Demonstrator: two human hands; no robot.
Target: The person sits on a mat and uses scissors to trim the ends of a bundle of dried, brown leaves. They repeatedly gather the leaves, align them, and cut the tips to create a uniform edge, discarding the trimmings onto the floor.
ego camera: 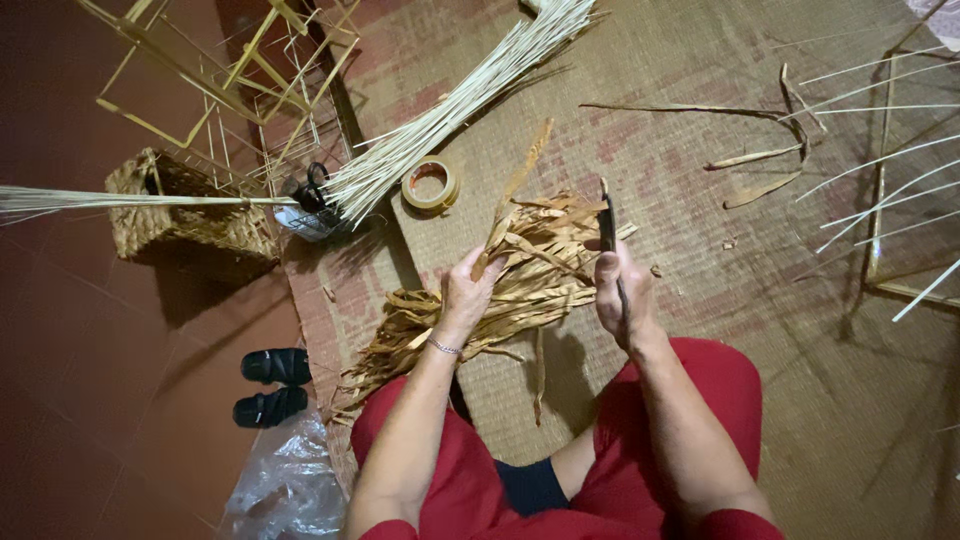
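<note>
The left hand (468,290) pinches a dry bamboo strip (512,195) upright above the heap of shavings (500,290) on the mat (700,300), while the right hand (622,290), closed round a dark knife (607,222), could slip and nick the near fingers.

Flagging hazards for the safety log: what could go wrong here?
1. The right hand holds a dark blade upright, close to the left hand gripping a dried strip; a slip might cut fingers.
2. The blade is worked above the lap, so a drop could hit the legs.
3. Loose strips in the pile may hide the blade if set down.
</note>
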